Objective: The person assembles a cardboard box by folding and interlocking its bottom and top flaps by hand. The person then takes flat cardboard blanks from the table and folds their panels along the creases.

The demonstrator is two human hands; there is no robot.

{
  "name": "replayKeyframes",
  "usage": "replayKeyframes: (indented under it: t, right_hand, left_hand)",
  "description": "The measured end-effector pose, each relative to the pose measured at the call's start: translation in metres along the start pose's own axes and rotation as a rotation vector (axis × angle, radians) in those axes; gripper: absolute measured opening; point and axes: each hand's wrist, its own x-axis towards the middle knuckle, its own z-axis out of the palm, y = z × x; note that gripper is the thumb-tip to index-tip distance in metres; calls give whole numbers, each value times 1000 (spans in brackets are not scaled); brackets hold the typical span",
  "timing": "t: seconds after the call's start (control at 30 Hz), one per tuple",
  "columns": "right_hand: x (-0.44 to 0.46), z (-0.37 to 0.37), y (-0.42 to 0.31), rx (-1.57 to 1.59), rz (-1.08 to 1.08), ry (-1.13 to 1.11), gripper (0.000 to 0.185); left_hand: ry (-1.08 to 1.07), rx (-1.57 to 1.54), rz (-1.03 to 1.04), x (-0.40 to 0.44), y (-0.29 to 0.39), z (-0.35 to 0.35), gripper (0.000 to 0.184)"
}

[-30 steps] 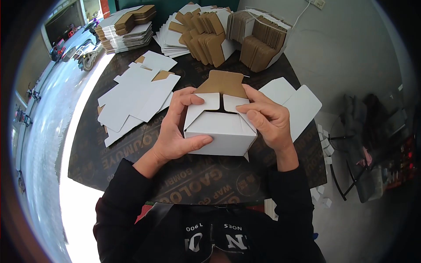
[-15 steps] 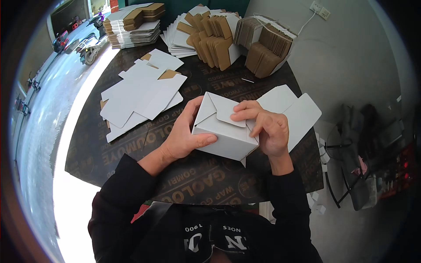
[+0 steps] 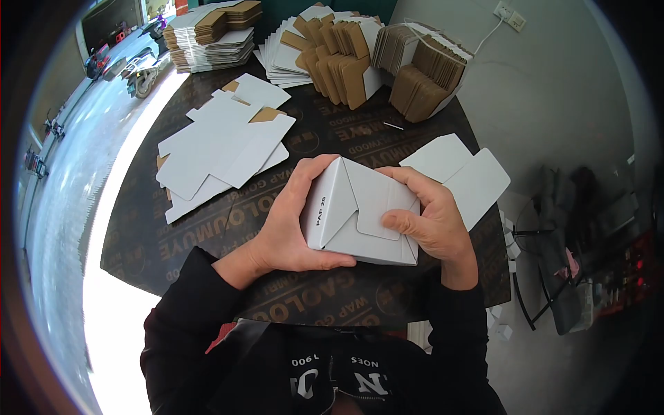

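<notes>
Rotated since the earlier frame: white box (image 3: 366,207), over mid-bench (image 3: 180,256) | 10 o'clock: flat blanks (image 3: 221,145), still unfolded | left grip (image 3: 287,232) clamped on box's 9 o'clock end | flaps (image 3: 379,197) folded shut, underside unseen | right grip (image 3: 437,218) clamped at 3 o'clock | 2 o'clock: loose blank (image 3: 477,183), unfolded

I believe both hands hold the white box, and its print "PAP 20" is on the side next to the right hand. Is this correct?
Not quite: the head view shows the print "PAP 20" on the side next to the left hand, not the right hand. Both hands do hold the white box.
</notes>
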Motion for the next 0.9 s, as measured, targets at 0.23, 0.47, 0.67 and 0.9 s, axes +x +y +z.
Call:
replayKeyframes:
  t: [0.23, 0.47, 0.67, 0.9]
  right_hand:
    - [-5, 3, -10, -246, 81, -52, 36]
    - [-2, 6, 2, -404, 33, -10, 39]
    - [5, 4, 17, -73, -218, 145, 40]
    - [12, -3, 25, -131, -546, 138, 44]
  left_hand:
    - [-35, 61, 31, 0, 4, 1, 110]
    - [-37, 104, 55, 1, 6, 4, 110]
    - [24, 72, 52, 0, 0, 1, 112]
    - [98, 134, 82, 1, -4, -6, 114]
